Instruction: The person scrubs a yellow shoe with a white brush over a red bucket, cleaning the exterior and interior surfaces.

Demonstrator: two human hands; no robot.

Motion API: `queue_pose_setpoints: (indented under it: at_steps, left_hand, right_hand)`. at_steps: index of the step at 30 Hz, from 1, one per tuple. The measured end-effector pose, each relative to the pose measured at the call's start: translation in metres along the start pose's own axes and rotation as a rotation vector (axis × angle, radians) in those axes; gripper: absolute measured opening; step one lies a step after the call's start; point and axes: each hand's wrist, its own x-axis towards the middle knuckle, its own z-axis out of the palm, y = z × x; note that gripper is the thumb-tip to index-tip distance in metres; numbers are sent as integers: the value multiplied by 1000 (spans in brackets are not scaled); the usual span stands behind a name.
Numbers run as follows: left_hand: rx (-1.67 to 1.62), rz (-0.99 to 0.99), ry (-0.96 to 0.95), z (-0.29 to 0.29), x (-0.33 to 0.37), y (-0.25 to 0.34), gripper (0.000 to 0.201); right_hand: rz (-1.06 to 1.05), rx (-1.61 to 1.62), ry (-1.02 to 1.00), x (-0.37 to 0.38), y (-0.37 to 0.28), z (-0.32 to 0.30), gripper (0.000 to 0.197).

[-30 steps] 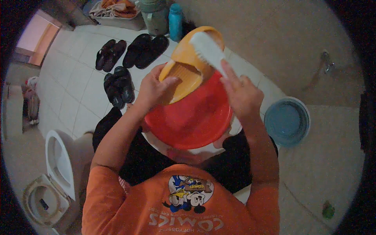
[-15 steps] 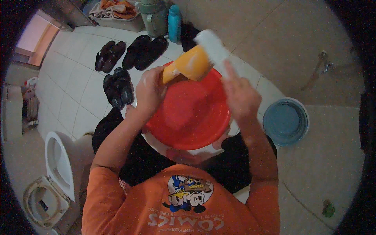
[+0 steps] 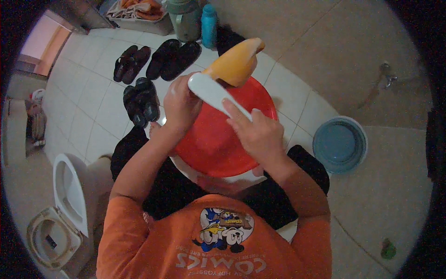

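My left hand (image 3: 180,103) grips one end of a yellow slipper (image 3: 235,60), tilted up above a red basin (image 3: 218,139). Whitish suds show on it. In my right hand (image 3: 261,135) is a white scrubbing brush (image 3: 213,90), its rounded back facing up and a finger stretched along it. The brush's far end lies close to my left hand, by the slipper's held end. Its bristles are hidden, so whether they touch the slipper I cannot tell. The basin stands between my knees, partly covered by my hands.
Several black slippers (image 3: 173,59) lie on the tiles at left. A turquoise bottle (image 3: 209,27), a green flask (image 3: 185,21) and a tub of cloths (image 3: 141,23) stand behind. A grey-blue bucket (image 3: 340,144) is at right, a toilet (image 3: 69,186) at left, a wall tap (image 3: 388,76) at far right.
The brush has swung down and left, from the slipper's far end toward my left hand. The slipper has turned, its far end now pointing higher and to the right.
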Motion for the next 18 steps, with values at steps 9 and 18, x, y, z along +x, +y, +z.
queue_pose_setpoints:
  at_steps: [9, 18]
  left_hand:
    - [-28, -52, -72, 3, 2, -1, 57]
    - [-172, -190, -77, 3, 7, 1, 71]
  right_hand:
    - [230, -53, 7, 13, 22, 17, 40]
    - [185, -29, -60, 24, 36, 16, 39]
